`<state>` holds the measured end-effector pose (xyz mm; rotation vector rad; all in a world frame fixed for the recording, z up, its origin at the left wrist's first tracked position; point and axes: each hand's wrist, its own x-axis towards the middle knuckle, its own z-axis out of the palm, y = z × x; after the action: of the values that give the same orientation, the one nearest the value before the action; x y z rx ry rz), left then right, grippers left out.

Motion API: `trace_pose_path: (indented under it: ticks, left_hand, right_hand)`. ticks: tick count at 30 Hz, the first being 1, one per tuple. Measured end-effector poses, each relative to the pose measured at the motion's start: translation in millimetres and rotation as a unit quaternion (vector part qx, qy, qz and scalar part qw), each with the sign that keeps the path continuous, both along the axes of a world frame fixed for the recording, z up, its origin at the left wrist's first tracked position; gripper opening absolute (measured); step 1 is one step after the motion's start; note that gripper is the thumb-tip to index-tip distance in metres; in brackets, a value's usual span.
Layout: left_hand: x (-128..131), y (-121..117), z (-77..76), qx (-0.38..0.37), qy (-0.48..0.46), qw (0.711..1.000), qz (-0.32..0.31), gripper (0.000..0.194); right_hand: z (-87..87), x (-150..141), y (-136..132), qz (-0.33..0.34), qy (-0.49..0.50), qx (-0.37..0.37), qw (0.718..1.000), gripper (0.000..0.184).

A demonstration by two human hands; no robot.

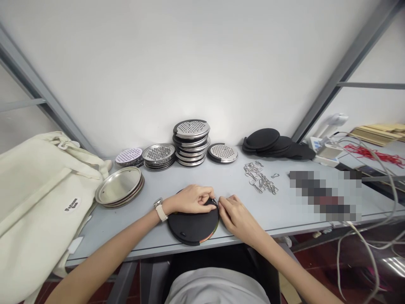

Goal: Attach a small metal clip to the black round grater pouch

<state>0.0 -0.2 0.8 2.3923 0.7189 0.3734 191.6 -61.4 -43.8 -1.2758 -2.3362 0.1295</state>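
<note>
A round black case [193, 226] lies flat near the table's front edge, with a shiny metal rim showing at its lower right. My left hand [194, 200], with a watch at the wrist, rests over its top; thumb and forefinger pinch at the case's upper right edge. There a small metal clip [214, 201] shows between my two hands. From the right, my right hand [232, 213] closes its fingertips on the clip; how it attaches to the case is hidden by the fingers. Loose metal clips [261, 179] lie in a pile beyond my right hand.
Along the wall stand a tall stack of grater discs [191, 143], smaller grater stacks [158, 154], a single grater [224, 153] and black round covers [268, 143]. Metal plates [120, 185] sit at left beside a cream bag [47, 202]. Cables [370, 253] hang at right.
</note>
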Motion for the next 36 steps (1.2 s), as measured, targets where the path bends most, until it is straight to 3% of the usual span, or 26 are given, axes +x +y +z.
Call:
trace_pose_path:
  ticks: [36]
  left_hand:
    - [-0.2, 0.4, -0.7, 0.013, 0.005, 1.0, -0.004, 0.016]
  right_hand:
    - [0.9, -0.5, 1.1, 0.001, -0.021, -0.004, 1.0, 0.023]
